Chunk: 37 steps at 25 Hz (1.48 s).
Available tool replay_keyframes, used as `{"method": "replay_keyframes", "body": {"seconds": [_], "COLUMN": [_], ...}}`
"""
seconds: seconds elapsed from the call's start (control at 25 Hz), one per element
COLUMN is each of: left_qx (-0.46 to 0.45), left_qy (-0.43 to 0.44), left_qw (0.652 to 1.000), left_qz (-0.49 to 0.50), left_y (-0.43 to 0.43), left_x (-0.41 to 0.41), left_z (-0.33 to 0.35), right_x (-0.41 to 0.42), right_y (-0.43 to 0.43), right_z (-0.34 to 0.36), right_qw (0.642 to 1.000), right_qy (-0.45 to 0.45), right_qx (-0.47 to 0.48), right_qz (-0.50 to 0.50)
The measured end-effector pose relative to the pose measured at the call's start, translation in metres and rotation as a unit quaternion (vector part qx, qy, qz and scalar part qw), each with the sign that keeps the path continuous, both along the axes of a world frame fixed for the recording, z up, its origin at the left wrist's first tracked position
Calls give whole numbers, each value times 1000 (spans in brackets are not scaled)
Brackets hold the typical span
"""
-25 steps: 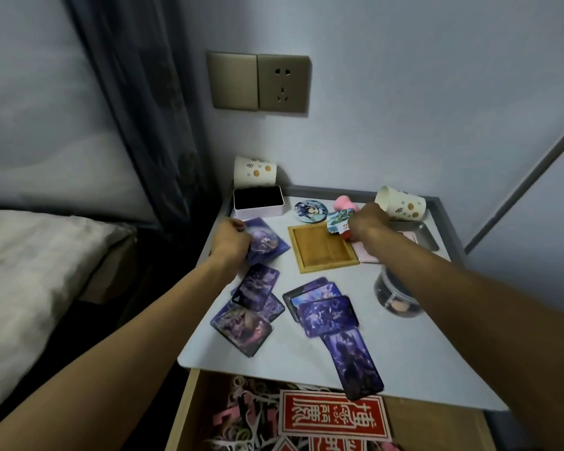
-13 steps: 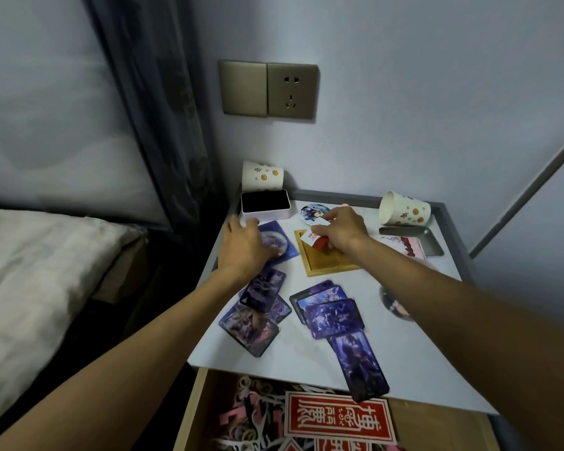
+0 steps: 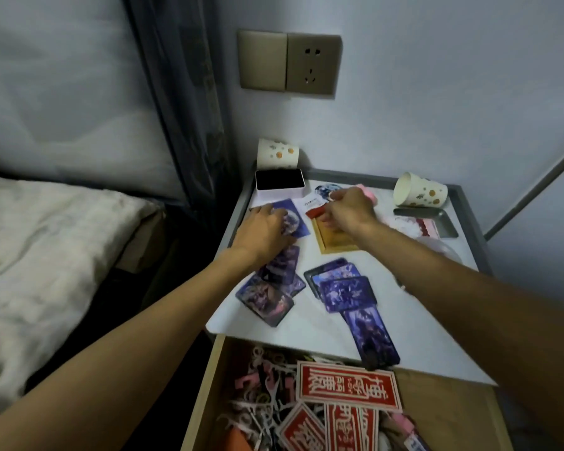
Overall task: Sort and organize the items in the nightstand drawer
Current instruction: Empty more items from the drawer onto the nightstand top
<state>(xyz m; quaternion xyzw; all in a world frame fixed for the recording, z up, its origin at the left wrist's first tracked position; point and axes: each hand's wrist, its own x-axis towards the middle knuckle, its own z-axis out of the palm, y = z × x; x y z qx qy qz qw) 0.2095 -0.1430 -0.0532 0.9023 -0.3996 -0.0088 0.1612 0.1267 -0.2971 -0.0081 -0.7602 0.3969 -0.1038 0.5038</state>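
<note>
My left hand [image 3: 261,230] lies with its fingers spread on a purple card with a round moon picture [image 3: 293,219] at the back left of the white nightstand top [image 3: 310,323]. My right hand [image 3: 347,210] pinches a small white and red packet [image 3: 314,206] over the back edge of a wooden tray [image 3: 334,244]. Several purple cards [image 3: 343,288] lie fanned out in the middle, more of these purple cards [image 3: 271,289] lie under my left wrist, and one long card [image 3: 372,340] overhangs the front edge. The open drawer [image 3: 443,408] below holds red envelopes [image 3: 347,385] and tangled pink and white clips [image 3: 261,388].
A white box with a black inside [image 3: 280,184] and an upside-down paper cup [image 3: 276,154] stand at the back left. A tipped paper cup [image 3: 420,192], a metal tin [image 3: 445,224], a round badge [image 3: 325,190] and a pink object [image 3: 370,194] are at the back. The bed [image 3: 46,242] lies left.
My right hand has carried the small packet leftwards from the back right to the wooden tray's far edge. My left hand has stayed on the moon card, its fingers now flatter.
</note>
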Motion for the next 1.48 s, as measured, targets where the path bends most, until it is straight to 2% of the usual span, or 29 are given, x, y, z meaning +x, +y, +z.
{"method": "replay_keyframes", "body": {"seconds": [0.12, 0.24, 0.32, 0.4, 0.44, 0.52, 0.6, 0.68, 0.76, 0.84, 0.96, 1.08, 1.12, 1.2, 1.32, 1.4, 1.48], "left_qx": [-86, -145, -121, -17, 56, 159, 163, 114, 56, -1, -80, -157, -181, -218, -214, -194, -175], "left_qy": [34, 62, 108, 138, 131, 154, 274, 364, 412, 467, 551, 641, 654, 655, 669, 673, 659], "left_qw": [996, 987, 986, 989, 989, 974, 948, 923, 904, 869, 783, 681, 660, 645, 634, 644, 667], "left_qz": [-9, -18, -50, -58, -48, -38, -12, 45, 100, 166, 275, 318, 324, 328, 323, 309, 300], "left_y": [25, 62, 88, 110, 116, 124, 126, 127, 125, 120, 118, 119, 117, 113, 110, 112, 114], "left_x": [-34, -90, -135, -178, -197, -227, -242, -249, -254, -258, -256, -261, -263, -266, -268, -270, -270], "left_z": [20, 43, 47, 35, 26, 2, -21, -40, -54, -62, -71, -77, -76, -73, -68, -64, -64], "right_x": [-44, -113, -169, -222, -245, -281, -291, -291, -284, -281, -280, -277, -275, -274, -274, -273, -271], "right_y": [18, 61, 87, 100, 99, 98, 101, 109, 120, 130, 137, 141, 143, 145, 150, 152, 152], "right_z": [22, 30, 23, 6, -9, -40, -71, -98, -114, -127, -130, -132, -132, -131, -120, -112, -111], "right_qw": [994, 970, 944, 914, 905, 918, 949, 970, 972, 967, 962, 976, 983, 990, 973, 958, 960], "right_qy": [-3, -8, 21, 118, 179, 245, 206, 161, 183, 219, 236, 186, 164, 134, 73, 32, 42], "right_qx": [-76, -99, -126, -164, -159, -84, -11, 26, 21, -18, -70, -81, -64, 36, 219, 283, 277], "right_qz": [72, 220, 305, 352, 351, 301, 239, 182, 144, 127, 114, 72, 59, 28, -11, -21, 2]}}
